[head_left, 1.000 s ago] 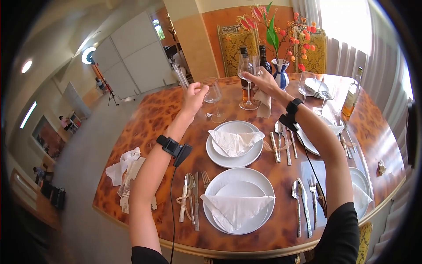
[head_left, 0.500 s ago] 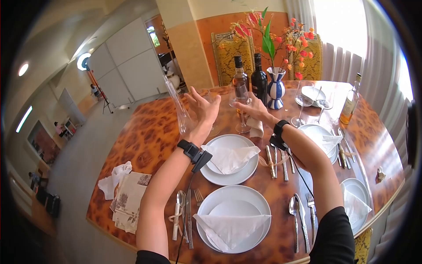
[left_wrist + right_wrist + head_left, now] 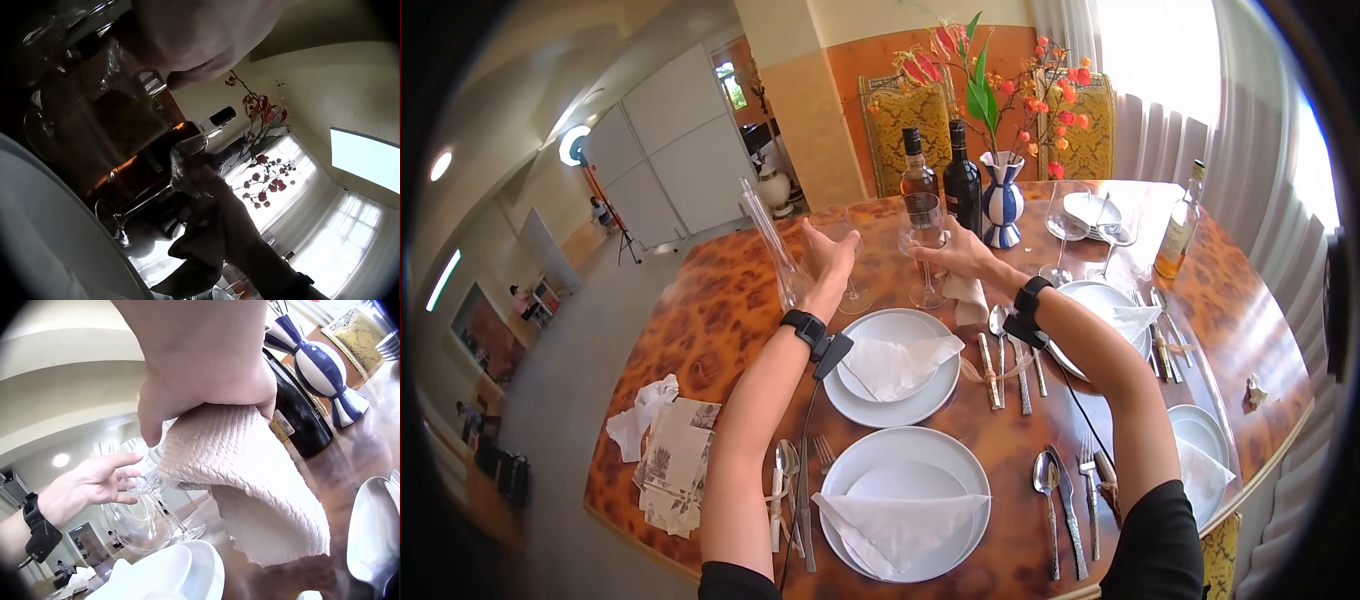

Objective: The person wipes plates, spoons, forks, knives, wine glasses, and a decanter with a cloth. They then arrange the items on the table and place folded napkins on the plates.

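Observation:
In the head view my left hand (image 3: 830, 262) has its fingers spread, nothing held. Beside it are a clear wine glass (image 3: 855, 285) and a tall, slender clear glass vessel (image 3: 768, 235). My right hand (image 3: 960, 252) grips a beige textured cloth (image 3: 244, 481), which hangs below the palm in the right wrist view. The thumb and fingertips of that hand lie right at the bowl of a second wine glass (image 3: 922, 222). This glass stands upright behind the far plate (image 3: 940, 385). In the left wrist view, the right hand overlaps its bowl.
A whisky bottle (image 3: 913, 165), a dark bottle (image 3: 962, 190) and a blue-and-white vase (image 3: 1003, 205) stand behind the right hand. Napkin-topped plates and cutlery (image 3: 1040, 515) lie nearer. More wine glasses (image 3: 1065, 225) stand right, papers (image 3: 678, 465) lie left.
The head view has shifted, so the table sits farther left. My left hand's fingers went from curled to spread. The right hand's wine glass has come nearer the far plate.

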